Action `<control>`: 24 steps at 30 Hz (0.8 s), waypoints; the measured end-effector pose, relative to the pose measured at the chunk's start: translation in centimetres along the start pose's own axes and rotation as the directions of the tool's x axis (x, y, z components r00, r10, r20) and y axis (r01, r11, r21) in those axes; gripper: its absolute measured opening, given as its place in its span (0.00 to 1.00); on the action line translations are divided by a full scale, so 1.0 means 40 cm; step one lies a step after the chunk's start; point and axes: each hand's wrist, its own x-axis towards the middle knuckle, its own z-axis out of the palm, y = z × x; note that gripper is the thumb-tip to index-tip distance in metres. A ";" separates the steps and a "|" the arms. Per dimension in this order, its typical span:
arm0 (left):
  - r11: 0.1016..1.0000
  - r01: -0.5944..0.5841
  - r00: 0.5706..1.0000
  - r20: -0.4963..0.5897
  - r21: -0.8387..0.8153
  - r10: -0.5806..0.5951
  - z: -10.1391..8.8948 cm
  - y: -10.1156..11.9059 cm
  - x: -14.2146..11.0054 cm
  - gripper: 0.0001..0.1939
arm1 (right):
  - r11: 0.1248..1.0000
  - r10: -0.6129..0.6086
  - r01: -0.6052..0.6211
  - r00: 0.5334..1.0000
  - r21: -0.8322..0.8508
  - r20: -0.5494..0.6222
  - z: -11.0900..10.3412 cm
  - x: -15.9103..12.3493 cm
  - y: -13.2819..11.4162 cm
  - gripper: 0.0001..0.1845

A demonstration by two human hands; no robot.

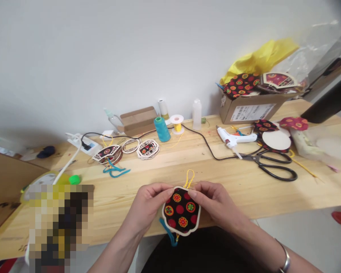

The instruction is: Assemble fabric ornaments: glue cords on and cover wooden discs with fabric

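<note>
- We grip a floral ornament (180, 209) w/ both hands at the near edge of a wooden table (109, 203): our L hand (150, 201) pinches its upper left side btwn thumb & fingers, our R hand (214, 199) pinches the upper right likewise.
- The piece we hold shows dark cloth w/ red, orange & green motifs inside a pale, wavy border; a yellow loop (190, 176) stands up at top btwn our hands, & a teal cord (167, 229) hangs at lower left.
- On our R wrist, a silver bracelet (286, 258).
- To our R we see black scissors (256, 159), a white glue gun (231, 138) & a cardboard box (229, 110) w/ patterned pieces (240, 85) & a yellow bag (261, 57) up top.
- Farther back, nr the wall (102, 57): a teal thread cone (162, 131), a spool (177, 126) w/ yellow thread & a whitish bottle (197, 115).
- To our L: a fan-shaped ornament (107, 152), lattice pieces (148, 149) & a green cap (74, 179).
</note>
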 end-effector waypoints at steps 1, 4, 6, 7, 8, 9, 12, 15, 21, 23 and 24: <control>1.000 0.002 1.000 -0.007 0.004 -0.002 -0.006 0.004 0.000 0.11 | 1.000 -0.021 0.021 1.000 -0.019 0.014 -0.002 -0.001 -0.001 0.19; 1.000 -0.002 0.998 -0.061 -0.008 0.002 -0.037 0.022 0.003 0.12 | 0.989 -0.087 0.079 0.995 -0.129 -0.057 -0.018 -0.006 0.000 0.21; 0.999 -0.027 0.990 -0.139 -0.018 0.024 -0.075 0.040 0.009 0.13 | 0.971 -0.134 0.099 0.980 -0.218 -0.148 -0.035 -0.008 0.006 0.21; 0.999 -0.036 0.982 -0.187 -0.013 0.033 -0.100 0.050 0.013 0.14 | 0.960 -0.156 0.105 0.970 -0.258 -0.186 -0.044 -0.008 0.010 0.20; 0.999 -0.045 0.972 -0.233 -0.006 0.043 -0.127 0.060 0.018 0.14 | 0.951 -0.176 0.109 0.960 -0.290 -0.218 -0.053 -0.007 0.014 0.19; 0.998 -0.065 0.959 -0.276 -0.006 0.060 -0.156 0.070 0.022 0.15 | 0.943 -0.191 0.108 0.951 -0.314 -0.245 -0.061 -0.004 0.018 0.18; 0.996 -0.088 0.891 -0.448 -0.025 0.068 -0.236 0.091 0.029 0.13 | 0.930 -0.204 0.095 0.937 -0.355 -0.283 -0.078 0.005 0.031 0.17; 0.998 -0.065 0.868 -0.494 -0.019 0.047 -0.284 0.090 0.033 0.06 | 0.918 -0.210 0.093 0.939 -0.386 -0.274 -0.083 0.013 0.038 0.17; 0.999 0.051 0.886 -0.463 0.013 -0.039 -0.304 0.038 0.060 0.11 | 0.907 -0.222 0.100 0.940 -0.410 -0.261 -0.082 0.013 0.038 0.15; 0.996 0.072 0.882 -0.468 0.043 -0.043 -0.307 0.026 0.070 0.16 | 0.901 -0.226 0.100 0.939 -0.422 -0.259 -0.083 0.011 0.038 0.15; 0.995 0.079 0.878 -0.477 0.066 -0.038 -0.309 0.024 0.073 0.18 | 0.899 -0.229 0.101 0.938 -0.427 -0.260 -0.083 0.011 0.038 0.15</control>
